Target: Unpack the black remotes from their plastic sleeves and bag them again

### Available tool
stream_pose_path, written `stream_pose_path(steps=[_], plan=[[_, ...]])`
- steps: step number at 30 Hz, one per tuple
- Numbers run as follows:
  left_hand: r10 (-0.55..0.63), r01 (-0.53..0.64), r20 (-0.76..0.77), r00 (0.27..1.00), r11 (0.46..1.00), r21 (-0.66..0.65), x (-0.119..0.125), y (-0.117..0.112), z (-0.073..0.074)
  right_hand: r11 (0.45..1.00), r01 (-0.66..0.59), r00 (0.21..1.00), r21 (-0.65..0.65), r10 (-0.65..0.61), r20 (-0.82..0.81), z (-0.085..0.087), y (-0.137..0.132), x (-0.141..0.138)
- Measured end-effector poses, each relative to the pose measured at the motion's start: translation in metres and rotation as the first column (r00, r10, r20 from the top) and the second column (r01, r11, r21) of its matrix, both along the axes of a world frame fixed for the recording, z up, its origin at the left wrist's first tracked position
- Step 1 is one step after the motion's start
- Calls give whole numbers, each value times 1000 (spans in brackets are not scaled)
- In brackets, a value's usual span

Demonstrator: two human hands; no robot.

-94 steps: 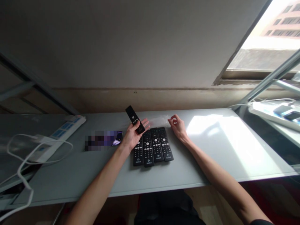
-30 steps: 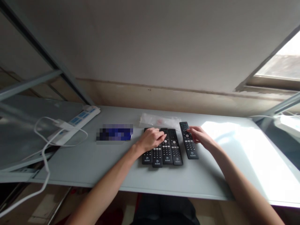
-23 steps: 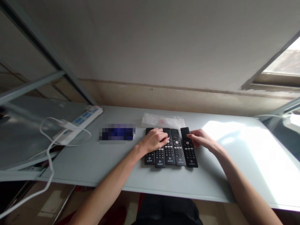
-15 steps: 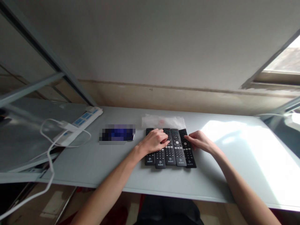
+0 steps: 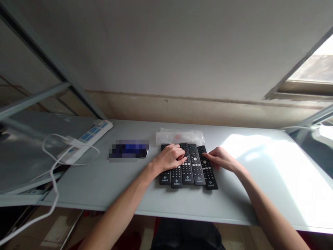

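Five slim black remotes (image 5: 187, 172) lie face up in a tight row on the pale grey worktop (image 5: 104, 180), side against side, a little left of its middle. Each has rows of small pale buttons, a round white button toward its far end and a small white logo at its near end. Their long axes run from near to far, with the logo ends toward the person. The rightmost remote (image 5: 209, 174) slants slightly, its near end swung to the right and reaching a bit nearer than the others. The left hand (image 5: 170, 158) rests palm down on the far halves of the left remotes, fingers loosely curled and gripping nothing. The right hand (image 5: 220, 159) lies palm down with fingers stretched leftward, fingertips on the far half of the rightmost remote, not closed around it. Just beyond the row a clear plastic bag (image 5: 179, 136) lies flat; something faintly pink shows inside, too dim to tell what. Left of the remotes sits a dark flat object (image 5: 128, 151), blurred out. Farther left a white power strip (image 5: 91, 131) lies at an angle with a white cable (image 5: 52, 163) looping off the worktop's edge.
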State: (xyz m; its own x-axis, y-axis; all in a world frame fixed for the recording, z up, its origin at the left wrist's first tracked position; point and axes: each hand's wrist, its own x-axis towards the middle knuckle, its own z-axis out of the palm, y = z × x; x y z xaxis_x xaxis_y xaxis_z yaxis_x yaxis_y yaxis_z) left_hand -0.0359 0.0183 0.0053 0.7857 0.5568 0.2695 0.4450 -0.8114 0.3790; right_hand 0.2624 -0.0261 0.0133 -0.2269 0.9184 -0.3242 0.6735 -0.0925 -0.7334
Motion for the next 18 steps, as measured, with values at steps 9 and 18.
stream_pose_path(steps=[9,18], plan=[[-6,6,24,1000,1000,-8,-1,1,-3,988,56,992,146,-72,108,2,0,-10],[-3,4,29,1000,1000,-27,-1,1,2,962,78,988,262,-110,111,-1,2,-14]])
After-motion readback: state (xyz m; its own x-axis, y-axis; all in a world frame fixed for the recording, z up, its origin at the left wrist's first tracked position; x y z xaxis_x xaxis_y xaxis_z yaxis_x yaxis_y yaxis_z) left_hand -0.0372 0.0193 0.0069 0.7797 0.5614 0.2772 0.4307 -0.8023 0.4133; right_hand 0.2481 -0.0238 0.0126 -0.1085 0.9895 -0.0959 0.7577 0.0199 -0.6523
